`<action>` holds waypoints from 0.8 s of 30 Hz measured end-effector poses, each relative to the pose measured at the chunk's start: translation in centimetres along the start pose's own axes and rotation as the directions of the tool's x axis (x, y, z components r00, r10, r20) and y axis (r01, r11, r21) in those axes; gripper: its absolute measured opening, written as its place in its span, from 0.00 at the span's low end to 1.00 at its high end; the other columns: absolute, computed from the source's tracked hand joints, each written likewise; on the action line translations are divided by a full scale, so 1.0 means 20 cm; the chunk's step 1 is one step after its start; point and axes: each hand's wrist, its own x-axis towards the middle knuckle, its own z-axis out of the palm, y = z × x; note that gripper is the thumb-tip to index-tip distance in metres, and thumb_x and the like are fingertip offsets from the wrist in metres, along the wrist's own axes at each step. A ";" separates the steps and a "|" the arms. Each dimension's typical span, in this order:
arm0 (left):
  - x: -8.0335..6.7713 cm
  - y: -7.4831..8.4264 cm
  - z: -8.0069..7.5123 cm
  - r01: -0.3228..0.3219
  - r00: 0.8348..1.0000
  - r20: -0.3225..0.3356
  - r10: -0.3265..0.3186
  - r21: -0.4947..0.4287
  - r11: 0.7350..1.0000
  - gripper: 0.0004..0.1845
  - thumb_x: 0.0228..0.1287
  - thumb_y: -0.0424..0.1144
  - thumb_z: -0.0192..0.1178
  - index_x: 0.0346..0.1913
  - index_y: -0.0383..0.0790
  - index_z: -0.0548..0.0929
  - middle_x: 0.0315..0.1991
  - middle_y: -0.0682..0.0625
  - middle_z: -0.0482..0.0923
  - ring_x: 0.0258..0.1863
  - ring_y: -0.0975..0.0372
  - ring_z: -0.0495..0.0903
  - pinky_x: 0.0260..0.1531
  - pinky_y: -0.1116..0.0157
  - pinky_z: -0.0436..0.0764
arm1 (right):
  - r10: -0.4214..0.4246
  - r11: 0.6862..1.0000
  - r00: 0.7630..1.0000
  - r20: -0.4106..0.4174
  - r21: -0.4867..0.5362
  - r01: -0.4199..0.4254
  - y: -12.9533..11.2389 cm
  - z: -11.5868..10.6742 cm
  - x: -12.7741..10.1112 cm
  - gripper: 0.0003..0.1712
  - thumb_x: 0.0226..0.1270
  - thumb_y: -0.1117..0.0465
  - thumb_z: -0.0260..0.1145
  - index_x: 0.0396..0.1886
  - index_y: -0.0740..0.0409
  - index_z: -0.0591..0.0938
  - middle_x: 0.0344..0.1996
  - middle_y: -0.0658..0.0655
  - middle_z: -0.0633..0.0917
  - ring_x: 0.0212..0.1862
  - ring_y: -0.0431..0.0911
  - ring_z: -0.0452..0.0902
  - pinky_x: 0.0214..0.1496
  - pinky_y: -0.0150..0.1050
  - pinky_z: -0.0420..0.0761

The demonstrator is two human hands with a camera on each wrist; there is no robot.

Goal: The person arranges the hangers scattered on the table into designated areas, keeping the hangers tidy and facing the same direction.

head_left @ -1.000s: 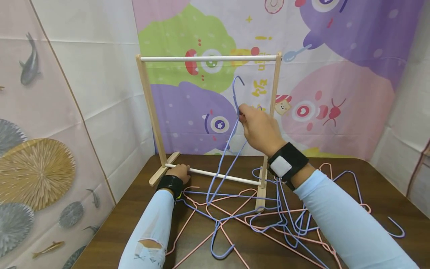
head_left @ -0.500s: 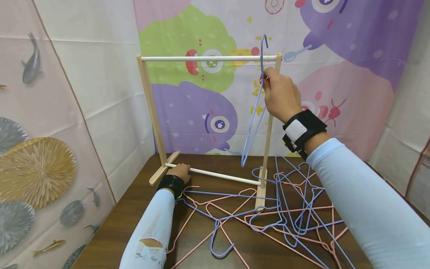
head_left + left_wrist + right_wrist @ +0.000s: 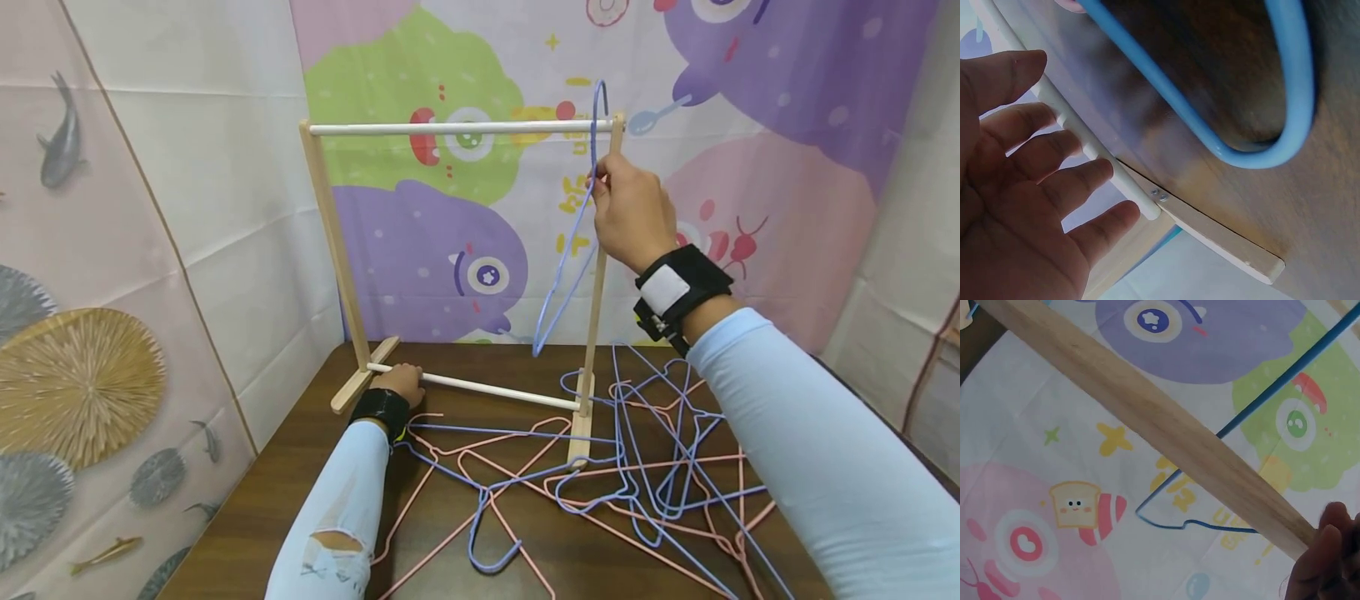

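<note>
Near the neck, my right hand [image 3: 636, 212] pinches a blue clothes hanger [image 3: 595, 143]. The hanger's hook arches above the right end of the rack's white top bar [image 3: 450, 128]; I cannot tell if it touches. Its body hangs edge-on beside the right wooden post [image 3: 597, 300]. In the right wrist view the hanger [image 3: 1260, 399] passes behind that post [image 3: 1141, 412], with the right fingers [image 3: 1322, 556] at the corner. My left hand [image 3: 401, 383] rests at the left of the lower white bar [image 3: 495, 391]; its loosely bent fingertips [image 3: 1100, 172] touch the bar.
Blue and pink hangers lie tangled on the brown table [image 3: 262, 517], mostly right of the rack. One blue hanger's hook [image 3: 491, 570] points toward me. The rack stands on wooden feet [image 3: 363, 375]. A cartoon-print cloth [image 3: 420, 275] hangs behind it.
My right hand has raised the blue hanger up and to the right, from mid-rack to the top bar's right end. Lately the hook has moved slightly right, over the bar. The left hand stays put.
</note>
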 end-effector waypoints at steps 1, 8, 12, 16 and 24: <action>0.00 0.00 0.00 0.005 1.000 0.000 -0.005 -0.001 1.000 0.15 0.66 0.38 0.65 0.51 0.33 0.85 0.50 0.35 0.84 0.54 0.44 0.82 0.49 0.41 0.82 | 0.002 1.000 1.000 -0.002 -0.002 -0.002 0.00 0.00 0.00 0.13 0.81 0.59 0.53 0.50 0.63 0.80 0.45 0.64 0.87 0.44 0.61 0.82 0.43 0.61 0.78; 0.02 0.00 0.01 0.008 1.000 0.006 -0.008 -0.019 1.000 0.16 0.66 0.37 0.64 0.54 0.34 0.85 0.51 0.35 0.84 0.55 0.44 0.82 0.50 0.42 0.82 | 0.016 0.999 1.000 0.006 -0.030 -0.016 0.04 0.02 -0.02 0.13 0.80 0.59 0.54 0.50 0.64 0.79 0.42 0.64 0.86 0.42 0.61 0.81 0.41 0.61 0.78; 0.01 0.00 0.01 0.009 1.000 0.010 -0.008 -0.024 1.000 0.16 0.66 0.37 0.64 0.53 0.33 0.85 0.52 0.35 0.84 0.55 0.44 0.82 0.50 0.42 0.82 | -0.011 0.999 1.000 0.022 -0.037 0.012 0.08 0.05 -0.05 0.13 0.79 0.58 0.55 0.49 0.64 0.79 0.35 0.63 0.84 0.37 0.59 0.79 0.36 0.57 0.77; 0.01 0.01 0.00 0.007 1.000 0.014 -0.007 -0.022 1.000 0.16 0.66 0.37 0.63 0.54 0.33 0.85 0.53 0.36 0.84 0.57 0.44 0.81 0.50 0.40 0.82 | -0.060 0.998 0.998 0.004 -0.035 0.060 0.11 0.08 -0.07 0.13 0.79 0.59 0.56 0.48 0.64 0.80 0.28 0.62 0.81 0.30 0.57 0.77 0.30 0.52 0.74; 0.01 0.01 0.00 0.015 1.000 0.019 -0.014 -0.025 1.000 0.18 0.66 0.37 0.64 0.56 0.33 0.84 0.53 0.35 0.83 0.57 0.43 0.81 0.50 0.39 0.81 | -0.090 0.996 0.994 -0.067 -0.001 0.090 0.14 0.13 -0.10 0.12 0.78 0.60 0.56 0.49 0.65 0.79 0.28 0.62 0.83 0.29 0.59 0.77 0.29 0.53 0.73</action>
